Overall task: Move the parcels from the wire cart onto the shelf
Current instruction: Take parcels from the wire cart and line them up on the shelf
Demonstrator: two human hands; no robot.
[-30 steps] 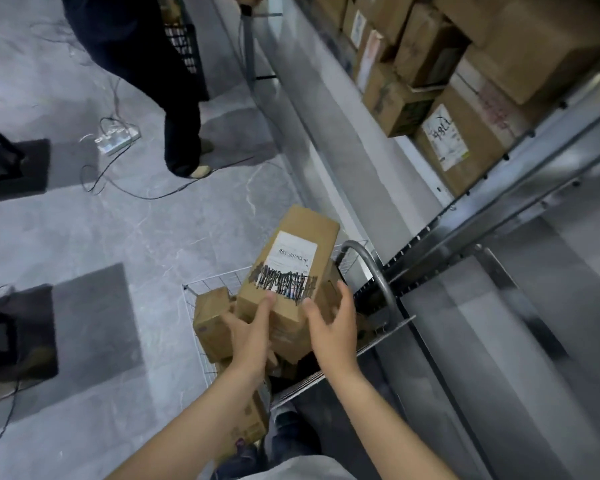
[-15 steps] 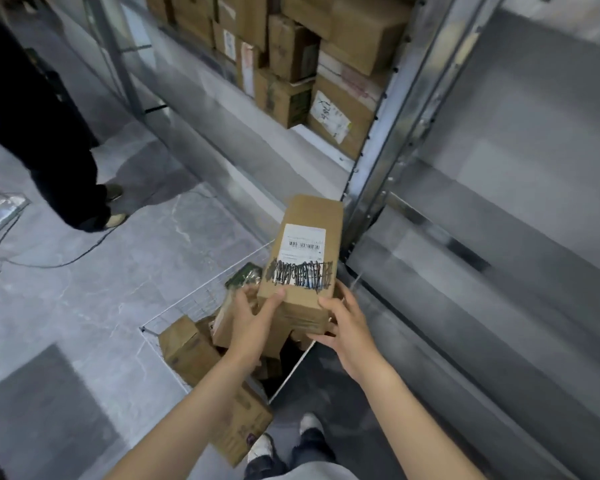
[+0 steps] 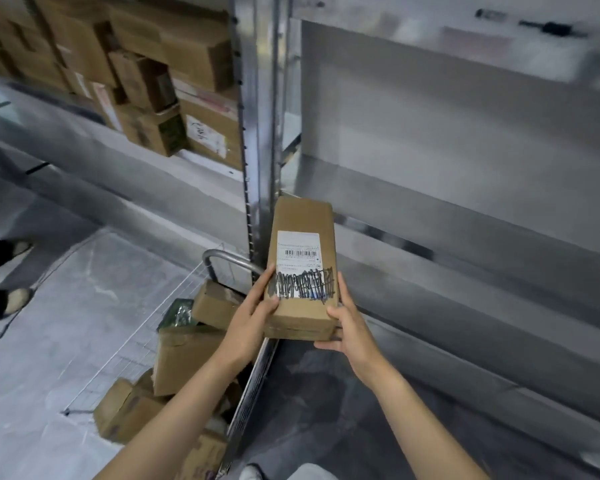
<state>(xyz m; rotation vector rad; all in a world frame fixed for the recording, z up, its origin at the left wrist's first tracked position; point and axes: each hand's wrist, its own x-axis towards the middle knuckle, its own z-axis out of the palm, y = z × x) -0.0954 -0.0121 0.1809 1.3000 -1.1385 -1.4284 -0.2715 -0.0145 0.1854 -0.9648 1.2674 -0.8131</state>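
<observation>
parcel — long brown carton, white barcode label, black scribble | both hands' fingers — gripping it

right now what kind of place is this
Likely a parcel depot or stockroom: metal shelving stacked with cardboard boxes, a wire cart of loose parcels, and a barcode-labelled parcel held up.

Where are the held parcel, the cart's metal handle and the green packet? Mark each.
held parcel [image 3: 303, 216], head view, bare cardboard above its label.
cart handle [image 3: 222, 253], head view, top of the curved metal bar.
green packet [image 3: 177, 313], head view, its visible green face.
</observation>
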